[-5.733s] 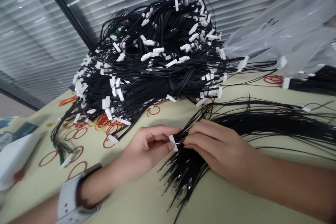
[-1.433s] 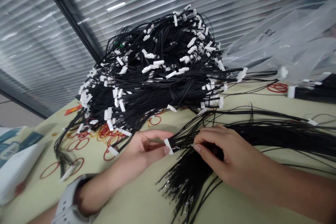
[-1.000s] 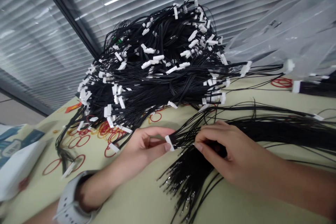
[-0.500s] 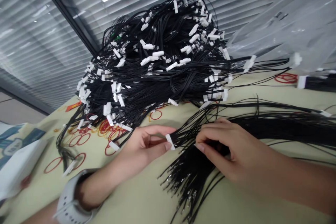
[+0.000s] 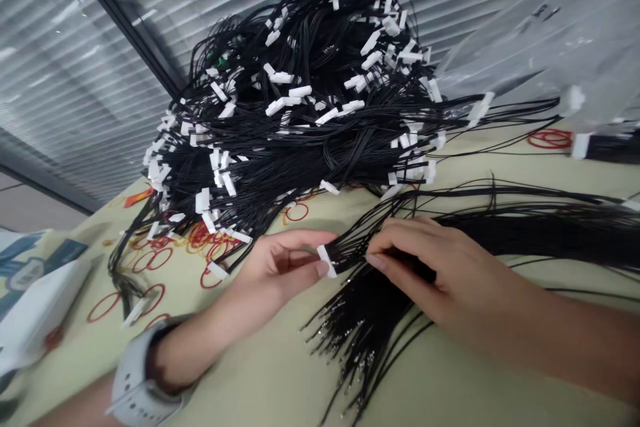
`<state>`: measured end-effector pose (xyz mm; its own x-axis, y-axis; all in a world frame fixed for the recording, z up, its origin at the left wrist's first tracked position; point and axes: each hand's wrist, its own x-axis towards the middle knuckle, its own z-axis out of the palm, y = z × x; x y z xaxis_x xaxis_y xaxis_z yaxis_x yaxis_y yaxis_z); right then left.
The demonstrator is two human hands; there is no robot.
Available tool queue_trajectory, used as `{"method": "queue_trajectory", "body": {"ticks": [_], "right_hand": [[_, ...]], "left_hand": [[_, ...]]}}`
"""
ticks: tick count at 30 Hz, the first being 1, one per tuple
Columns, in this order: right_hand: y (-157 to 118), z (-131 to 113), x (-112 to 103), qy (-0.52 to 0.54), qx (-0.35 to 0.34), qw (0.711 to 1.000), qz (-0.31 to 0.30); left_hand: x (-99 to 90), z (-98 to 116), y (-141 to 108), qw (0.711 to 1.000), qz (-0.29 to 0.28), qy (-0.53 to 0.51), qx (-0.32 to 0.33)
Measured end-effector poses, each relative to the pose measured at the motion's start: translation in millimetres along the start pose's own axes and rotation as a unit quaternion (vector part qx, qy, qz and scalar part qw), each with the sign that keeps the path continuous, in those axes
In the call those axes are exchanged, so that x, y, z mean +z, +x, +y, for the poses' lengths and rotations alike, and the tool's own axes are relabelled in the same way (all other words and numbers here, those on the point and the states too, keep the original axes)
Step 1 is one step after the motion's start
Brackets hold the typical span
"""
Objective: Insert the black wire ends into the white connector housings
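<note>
In the head view, the left hand (image 5: 285,270) pinches a small white plastic connector (image 5: 325,255) between thumb and fingers, while just right of it the right hand (image 5: 427,267) pinches thin black wires (image 5: 353,248), though which strands is too hidden to tell. Below the connector, a loose fan of black metal-tipped leads (image 5: 373,310) lies on the pale green table (image 5: 260,360); those crowded ends could make a wrong lead catch, and a hard tug could slip the connector free.

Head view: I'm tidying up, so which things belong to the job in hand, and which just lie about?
Job in hand:
connector, in the left fingers
wires, at the right fingers
cable pile, probably: similar white ends

Lying about, seemingly:
rubber bands
plastic bag
</note>
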<state>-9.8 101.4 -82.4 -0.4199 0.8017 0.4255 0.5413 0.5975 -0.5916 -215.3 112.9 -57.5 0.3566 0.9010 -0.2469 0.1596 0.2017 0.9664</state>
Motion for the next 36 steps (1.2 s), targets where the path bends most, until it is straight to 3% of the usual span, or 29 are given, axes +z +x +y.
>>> {"method": "queue_trajectory", "body": {"ticks": [6,10,14,26,33,36], "right_hand": [[-3.1,0.7,-3.4,-0.021,-0.065,0.990,0.126],[-7.0,1.8,3.2,-0.092,-0.107,0.987,0.073],[-6.1,3.6,7.9,-0.148,-0.097,0.983,0.043],[-5.3,5.5,7.4,-0.140,-0.077,0.987,0.002],[-4.6,2.7,7.7,-0.137,-0.080,0.987,0.001],[-3.6,2.1,8.6,-0.133,-0.092,0.987,-0.006]], "left_hand": [[-3.2,-1.7,2.7,1.000,-0.002,-0.012,0.001],[-2.5,-2.1,3.2,1.000,0.004,-0.005,0.004],[-2.5,-2.2,2.5,1.000,0.002,0.005,0.004],[0.9,-2.0,1.7,1.000,-0.010,0.024,-0.006],[8.0,-1.7,-2.7,0.992,0.009,0.115,0.052],[12.0,-1.4,-5.2,0.993,0.012,0.106,0.050]]}}
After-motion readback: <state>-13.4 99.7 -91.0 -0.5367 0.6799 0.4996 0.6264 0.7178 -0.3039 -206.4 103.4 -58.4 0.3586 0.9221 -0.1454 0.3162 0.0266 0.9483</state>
